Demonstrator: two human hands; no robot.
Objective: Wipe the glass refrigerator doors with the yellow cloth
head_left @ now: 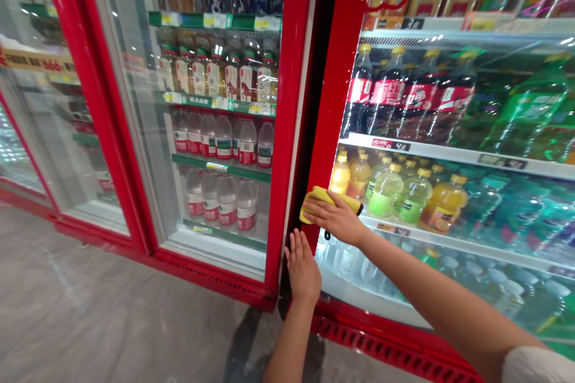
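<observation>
At ten o'clock, bottles [223, 139] are held on shelves [221, 167] in one fridge [293, 102]; at two o'clock, cola bottles [389, 93] are shelved above juice bottles [387, 190].

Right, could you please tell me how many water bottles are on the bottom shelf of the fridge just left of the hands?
4 visible: the leftmost bottle, the second, the third and the rightmost. Others may be hidden behind.

Pretty bright shot overall. The right-hand fridge [332, 96] glows white from inside, kinda washing out its lower left corner. Streaky glare on the glass doors, soft dark shadow on the floor [112, 323]. Left edge looks stretched and smeary, labels there maybe motion-blurred.
</observation>
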